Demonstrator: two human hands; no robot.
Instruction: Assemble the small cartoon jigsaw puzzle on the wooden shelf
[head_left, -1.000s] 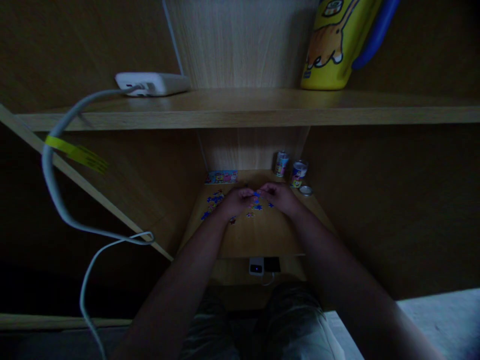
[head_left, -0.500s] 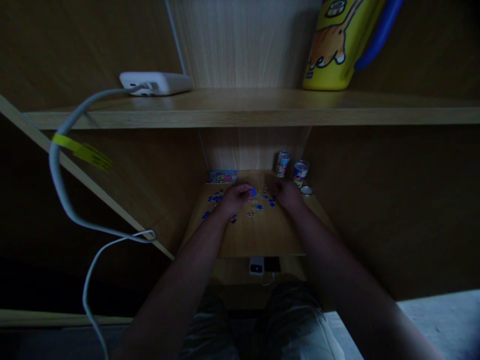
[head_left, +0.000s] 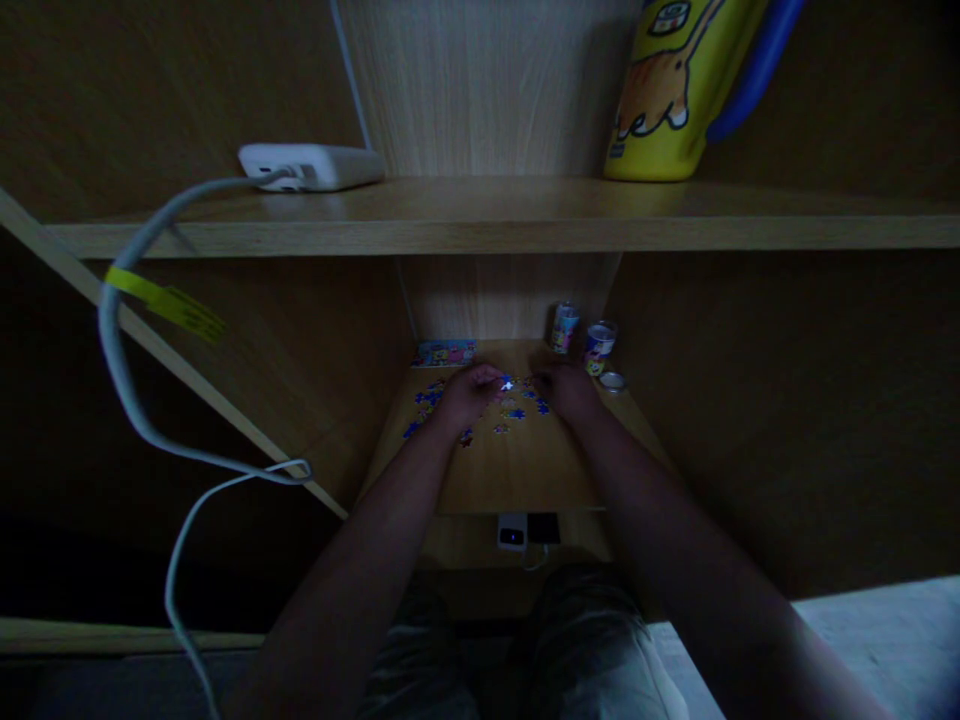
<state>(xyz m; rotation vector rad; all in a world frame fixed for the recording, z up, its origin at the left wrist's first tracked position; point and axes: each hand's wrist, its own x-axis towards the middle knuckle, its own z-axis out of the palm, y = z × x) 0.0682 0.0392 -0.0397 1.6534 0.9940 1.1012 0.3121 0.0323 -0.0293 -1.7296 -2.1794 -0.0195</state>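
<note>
My left hand [head_left: 468,397] pinches a jigsaw puzzle piece [head_left: 507,384] between thumb and fingers; it shows blue with a bright glint. Across from it, my right hand [head_left: 568,387] is closed with curled fingers low over the board, beside small loose pieces; whatever it may grip is hidden. Several puzzle pieces [head_left: 516,414], mostly blue, lie scattered between the hands. More blue pieces [head_left: 429,397] lie left of my left hand, partly behind it. A colourful picture card [head_left: 444,352] rests at the back left.
Two printed cans [head_left: 565,327] [head_left: 599,346] stand at the back right, with a round metal lid [head_left: 613,381] in front. Overhead, a shelf [head_left: 480,235] carries a white power adapter [head_left: 315,166] and a yellow mug [head_left: 660,110]. A cable [head_left: 112,340] hangs left. Below sits a small white device [head_left: 513,532].
My right hand has shifted slightly left, toward the pieces. The piece in my left hand has tilted and now catches the light.
</note>
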